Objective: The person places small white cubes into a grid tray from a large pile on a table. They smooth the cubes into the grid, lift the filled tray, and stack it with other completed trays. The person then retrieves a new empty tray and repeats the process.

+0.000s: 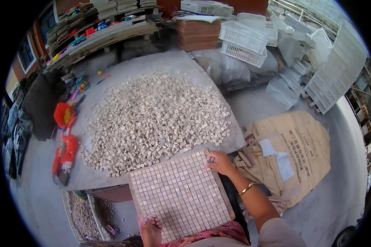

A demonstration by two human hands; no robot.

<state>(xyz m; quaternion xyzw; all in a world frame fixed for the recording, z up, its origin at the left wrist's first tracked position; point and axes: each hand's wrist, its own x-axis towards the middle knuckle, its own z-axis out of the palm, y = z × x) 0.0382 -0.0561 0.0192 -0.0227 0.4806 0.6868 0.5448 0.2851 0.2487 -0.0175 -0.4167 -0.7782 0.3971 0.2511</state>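
Observation:
A square mosaic board [181,193] rests tilted at my lap, its grid filled with small beige stone cubes. At its upper right edge my right hand [219,161] is closed, fingers bent and pressed together over the outer tiles. My left hand [151,231] lies at the lower left edge with its fingers curled in. Whatever either hand pinches is hidden or too small to name. Beyond the board, a wide heap of loose stone cubes [156,115] spreads over a grey tabletop [152,61].
Red plastic bags [68,146] lie on the table's left side. Below stands a bin of stone pieces [84,214]. A large tan sack [292,152] sits at the right. White crates [243,41], stacked brown boards [198,33] and a loaded wooden pallet [103,39] stand behind.

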